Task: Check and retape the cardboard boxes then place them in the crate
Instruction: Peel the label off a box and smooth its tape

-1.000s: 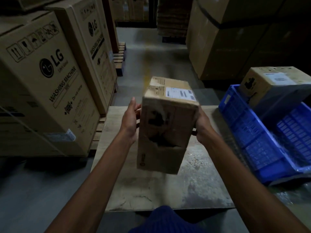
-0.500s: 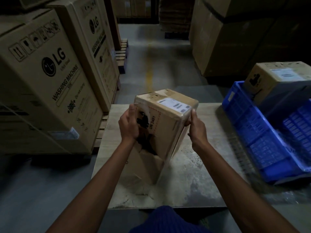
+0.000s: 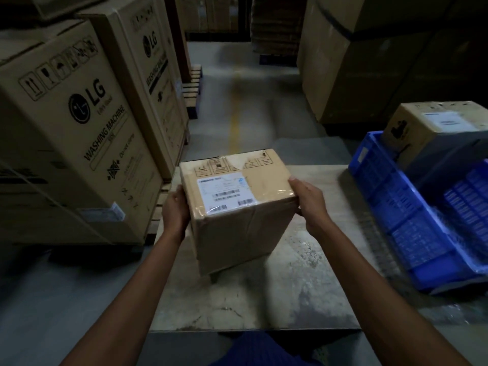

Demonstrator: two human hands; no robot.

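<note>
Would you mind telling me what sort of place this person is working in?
Most likely a warehouse or goods store: tall LG washing machine cartons stand on a wooden pallet, a bare concrete aisle runs between stacks, and a blue plastic crate holds a labelled carton.

On my feed I get little of the wearer: the left forearm (image 3: pixel 142 294) and right forearm (image 3: pixel 369 286) are bare right down to the bottom edge, and the left hand (image 3: pixel 175 210) and right hand (image 3: pixel 309 204) are bare as well. Low in the middle shows a dark blue garment (image 3: pixel 253 350) — cloth with fine ribs or stripes, though which piece of clothing I cannot tell.
</note>
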